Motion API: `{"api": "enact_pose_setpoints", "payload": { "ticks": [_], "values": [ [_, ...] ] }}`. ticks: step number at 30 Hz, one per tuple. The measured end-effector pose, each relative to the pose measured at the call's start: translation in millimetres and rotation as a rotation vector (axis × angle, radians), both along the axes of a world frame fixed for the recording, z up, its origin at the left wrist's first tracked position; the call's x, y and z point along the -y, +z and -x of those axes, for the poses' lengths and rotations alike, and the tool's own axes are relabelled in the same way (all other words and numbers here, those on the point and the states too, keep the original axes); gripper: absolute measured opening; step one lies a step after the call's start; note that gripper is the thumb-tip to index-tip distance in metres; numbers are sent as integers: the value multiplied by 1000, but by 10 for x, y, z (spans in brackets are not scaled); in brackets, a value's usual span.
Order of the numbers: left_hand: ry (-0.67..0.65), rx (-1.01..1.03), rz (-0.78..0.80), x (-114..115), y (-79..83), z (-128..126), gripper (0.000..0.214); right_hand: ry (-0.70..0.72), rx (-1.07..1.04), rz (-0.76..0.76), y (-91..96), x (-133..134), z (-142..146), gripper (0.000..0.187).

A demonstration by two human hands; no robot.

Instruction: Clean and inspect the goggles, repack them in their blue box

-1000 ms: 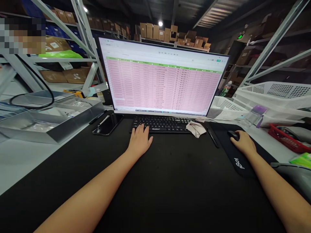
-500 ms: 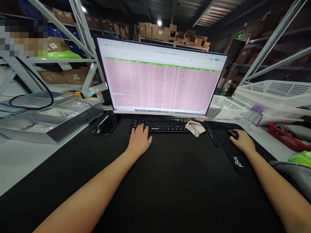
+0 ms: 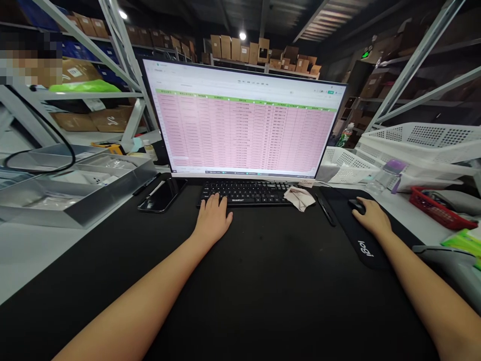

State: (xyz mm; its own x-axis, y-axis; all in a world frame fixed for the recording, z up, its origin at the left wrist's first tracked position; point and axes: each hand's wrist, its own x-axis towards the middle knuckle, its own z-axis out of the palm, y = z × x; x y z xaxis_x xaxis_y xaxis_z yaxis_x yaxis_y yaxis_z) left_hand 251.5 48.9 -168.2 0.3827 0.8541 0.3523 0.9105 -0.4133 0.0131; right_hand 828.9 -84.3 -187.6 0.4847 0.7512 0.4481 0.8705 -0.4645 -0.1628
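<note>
My left hand rests with fingers apart on the lower left edge of a black keyboard. On the black mouse pad at the right, my right hand is closed over a black computer mouse, which it partly covers. Behind the keyboard stands a monitor showing a spreadsheet of pink rows under a green header. A crumpled white tissue lies on the keyboard's right end. Beside the pad is a slim black pen-like item.
A phone lies left of the keyboard, near grey bins holding plastic bags. White perforated baskets, a red basket and a grey device stand at the right. Shelves with cardboard boxes are behind; a person is at far left.
The whole view has shifted slightly, so things sit a little further left. Both hands stay in place, the left on the keyboard and the right on the mouse.
</note>
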Motion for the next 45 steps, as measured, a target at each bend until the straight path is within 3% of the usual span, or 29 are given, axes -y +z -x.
{"api": "enact_pose_setpoints", "payload": {
  "ticks": [16, 25, 45],
  "values": [
    [-9, -12, -34, -38, -44, 14, 58, -36, 11, 29, 22, 4, 26, 50],
    [-25, 2, -43, -59, -62, 22, 59, -97, -26, 33, 63, 7, 89, 54],
    [-36, -13, -77, -77, -91, 35, 60, -35, -90, 18, 106, 27, 88, 49]
  ]
}}
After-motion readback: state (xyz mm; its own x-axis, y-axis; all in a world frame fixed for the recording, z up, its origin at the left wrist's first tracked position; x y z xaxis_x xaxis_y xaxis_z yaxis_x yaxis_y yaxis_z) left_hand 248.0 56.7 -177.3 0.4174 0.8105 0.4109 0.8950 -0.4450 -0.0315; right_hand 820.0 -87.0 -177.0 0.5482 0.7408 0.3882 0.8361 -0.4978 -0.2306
